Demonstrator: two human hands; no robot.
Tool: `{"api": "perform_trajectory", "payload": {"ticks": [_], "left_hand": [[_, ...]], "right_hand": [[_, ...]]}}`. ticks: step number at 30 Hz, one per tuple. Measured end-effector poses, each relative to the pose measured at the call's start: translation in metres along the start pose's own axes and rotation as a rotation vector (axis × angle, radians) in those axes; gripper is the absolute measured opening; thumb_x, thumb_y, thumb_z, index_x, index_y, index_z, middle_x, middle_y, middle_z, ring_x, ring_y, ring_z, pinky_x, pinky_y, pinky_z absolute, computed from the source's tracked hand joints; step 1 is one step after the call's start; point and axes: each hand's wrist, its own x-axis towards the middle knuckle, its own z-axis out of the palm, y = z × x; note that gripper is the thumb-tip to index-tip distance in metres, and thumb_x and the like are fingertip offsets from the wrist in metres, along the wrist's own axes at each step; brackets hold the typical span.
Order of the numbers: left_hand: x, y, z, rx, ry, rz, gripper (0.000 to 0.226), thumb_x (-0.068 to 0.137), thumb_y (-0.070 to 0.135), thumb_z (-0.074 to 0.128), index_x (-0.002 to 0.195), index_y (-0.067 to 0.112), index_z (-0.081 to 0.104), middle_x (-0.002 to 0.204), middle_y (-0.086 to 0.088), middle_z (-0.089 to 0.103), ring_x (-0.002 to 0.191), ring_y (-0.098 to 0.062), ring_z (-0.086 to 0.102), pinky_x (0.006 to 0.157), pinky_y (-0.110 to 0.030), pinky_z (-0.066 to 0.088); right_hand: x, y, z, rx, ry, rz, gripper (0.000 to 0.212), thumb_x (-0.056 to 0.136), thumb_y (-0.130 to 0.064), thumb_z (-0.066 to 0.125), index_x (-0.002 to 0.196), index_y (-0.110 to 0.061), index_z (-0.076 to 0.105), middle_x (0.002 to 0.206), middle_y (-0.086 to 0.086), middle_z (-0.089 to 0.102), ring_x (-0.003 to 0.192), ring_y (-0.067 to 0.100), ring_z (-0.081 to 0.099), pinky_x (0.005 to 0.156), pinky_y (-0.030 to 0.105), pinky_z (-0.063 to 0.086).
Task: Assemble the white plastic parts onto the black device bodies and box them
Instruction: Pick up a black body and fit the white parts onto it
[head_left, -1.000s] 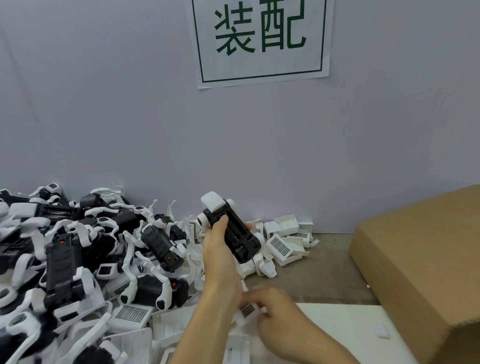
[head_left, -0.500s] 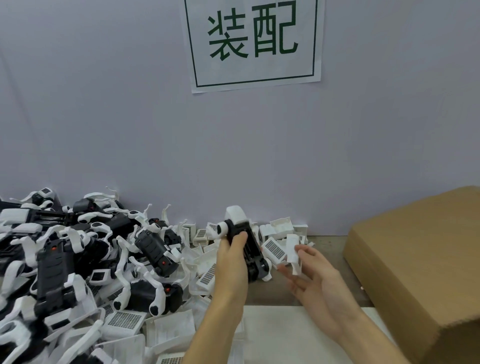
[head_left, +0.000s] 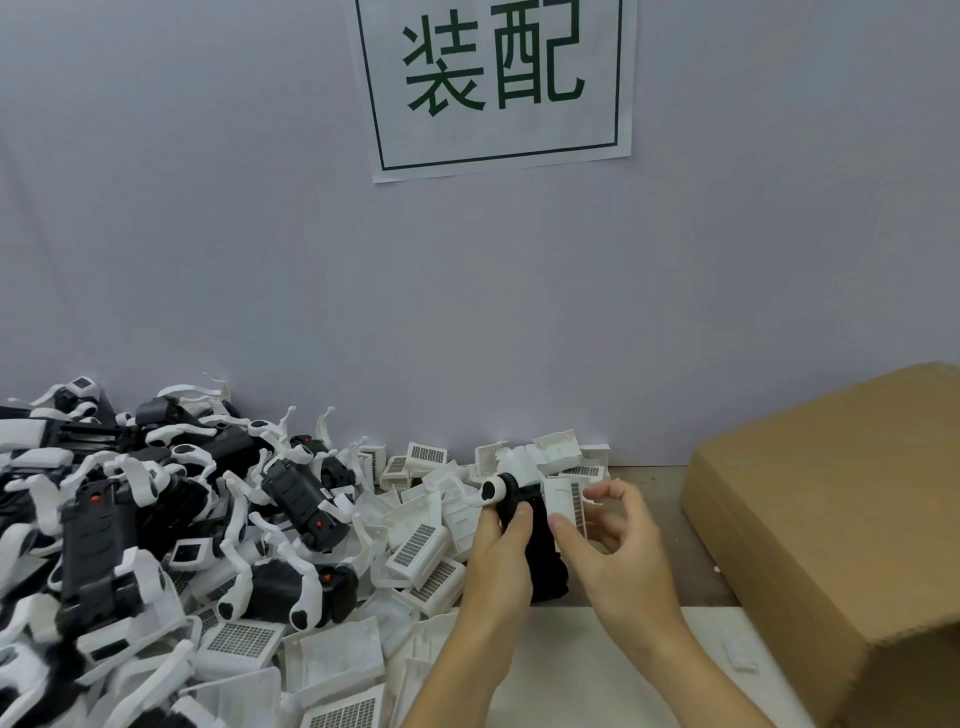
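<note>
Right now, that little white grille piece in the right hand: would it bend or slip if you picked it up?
Probably stiff: the grille piece keeps its boxy shape while the right hand pinches it by the edges. Likely light, since fingertips alone carry it. Its smooth plastic may be a bit slippery. It looks thin-walled, so perhaps crackable if squeezed.

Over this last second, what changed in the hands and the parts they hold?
The right hand picked a white grille part up from the near table edge, lifted it and has now brought it against the black device body, pinched between thumb and fingers. The left hand kept gripping the body, lowering it and turning it more upright. The parts pile and cardboard box stayed put.
</note>
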Motion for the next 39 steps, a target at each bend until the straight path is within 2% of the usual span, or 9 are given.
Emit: {"api": "perform_trajectory", "payload": {"ticks": [5, 8, 10, 13, 16, 20, 22, 26, 39], "left_hand": [[-0.001, 0.003, -0.001, -0.115, -0.014, -0.027, 0.027, 0.107, 0.029, 0.042, 0.125, 0.027, 0.063, 0.103, 0.005, 0.078, 0.095, -0.011, 0.074, 0.058, -0.019, 0.055], [-0.004, 0.004, 0.003, -0.128, -0.036, -0.010, 0.029, 0.107, 0.030, 0.041, 0.123, 0.024, 0.065, 0.109, -0.001, 0.077, 0.102, -0.016, 0.073, 0.082, -0.032, 0.060], [-0.005, 0.002, 0.006, -0.099, -0.068, 0.012, 0.029, 0.107, 0.030, 0.041, 0.123, 0.024, 0.065, 0.110, 0.000, 0.077, 0.104, -0.015, 0.072, 0.093, -0.039, 0.058], [-0.004, -0.003, 0.009, -0.088, -0.117, 0.031, 0.029, 0.108, 0.027, 0.040, 0.120, 0.020, 0.065, 0.097, 0.002, 0.079, 0.089, -0.009, 0.075, 0.064, -0.020, 0.058], [-0.005, -0.001, 0.009, -0.165, -0.104, -0.006, 0.029, 0.106, 0.029, 0.043, 0.120, 0.019, 0.066, 0.100, -0.003, 0.079, 0.089, -0.016, 0.076, 0.058, -0.021, 0.056], [-0.002, -0.002, 0.006, -0.171, -0.082, 0.001, 0.024, 0.105, 0.025, 0.047, 0.123, 0.025, 0.063, 0.107, -0.006, 0.077, 0.093, -0.021, 0.076, 0.061, -0.028, 0.058], [-0.001, -0.004, 0.006, -0.121, -0.089, 0.017, 0.023, 0.104, 0.024, 0.050, 0.122, 0.029, 0.064, 0.106, 0.000, 0.078, 0.092, -0.015, 0.076, 0.064, -0.026, 0.059], [0.001, -0.008, 0.004, -0.085, -0.078, 0.044, 0.025, 0.101, 0.023, 0.056, 0.123, 0.029, 0.064, 0.110, -0.001, 0.077, 0.103, -0.020, 0.073, 0.096, -0.049, 0.056], [0.005, -0.012, 0.000, -0.039, -0.056, 0.096, 0.022, 0.098, 0.017, 0.061, 0.118, 0.025, 0.067, 0.105, -0.002, 0.078, 0.099, -0.019, 0.074, 0.092, -0.047, 0.058]], "right_hand": [[-0.001, 0.001, 0.002, -0.016, -0.025, -0.001, 0.037, 0.086, -0.017, 0.077, 0.113, -0.033, 0.059, 0.099, -0.015, 0.076, 0.087, 0.005, 0.073, 0.070, 0.018, 0.056], [-0.001, 0.001, 0.003, -0.115, -0.047, -0.050, 0.033, 0.085, -0.024, 0.078, 0.114, -0.032, 0.067, 0.103, -0.021, 0.074, 0.101, -0.002, 0.067, 0.083, 0.021, 0.055], [-0.001, 0.001, 0.003, -0.134, -0.043, -0.088, 0.027, 0.085, -0.023, 0.078, 0.108, -0.035, 0.068, 0.101, -0.023, 0.074, 0.099, -0.005, 0.067, 0.079, 0.017, 0.055], [0.000, 0.003, 0.003, -0.185, -0.018, -0.105, 0.024, 0.087, -0.030, 0.076, 0.106, -0.039, 0.066, 0.098, -0.019, 0.074, 0.094, -0.004, 0.067, 0.072, 0.014, 0.054], [0.001, 0.006, 0.002, -0.242, -0.035, -0.079, 0.035, 0.085, -0.035, 0.077, 0.117, -0.029, 0.066, 0.104, -0.011, 0.072, 0.093, 0.002, 0.068, 0.075, 0.021, 0.057], [0.001, 0.008, 0.003, -0.282, -0.096, -0.070, 0.038, 0.085, -0.035, 0.077, 0.119, -0.025, 0.067, 0.107, -0.006, 0.071, 0.094, 0.007, 0.068, 0.080, 0.032, 0.059], [0.001, 0.008, 0.003, -0.296, -0.062, -0.101, 0.033, 0.085, -0.034, 0.076, 0.116, -0.028, 0.067, 0.105, -0.011, 0.070, 0.093, 0.001, 0.067, 0.076, 0.019, 0.056], [0.001, 0.005, 0.003, -0.316, -0.063, -0.091, 0.028, 0.081, -0.030, 0.079, 0.108, -0.033, 0.069, 0.093, -0.013, 0.071, 0.086, 0.000, 0.065, 0.069, 0.012, 0.051], [-0.006, 0.001, 0.010, -0.317, -0.044, -0.121, 0.026, 0.080, -0.020, 0.080, 0.086, -0.043, 0.068, 0.080, -0.026, 0.070, 0.078, -0.004, 0.065, 0.061, 0.008, 0.048]]}}
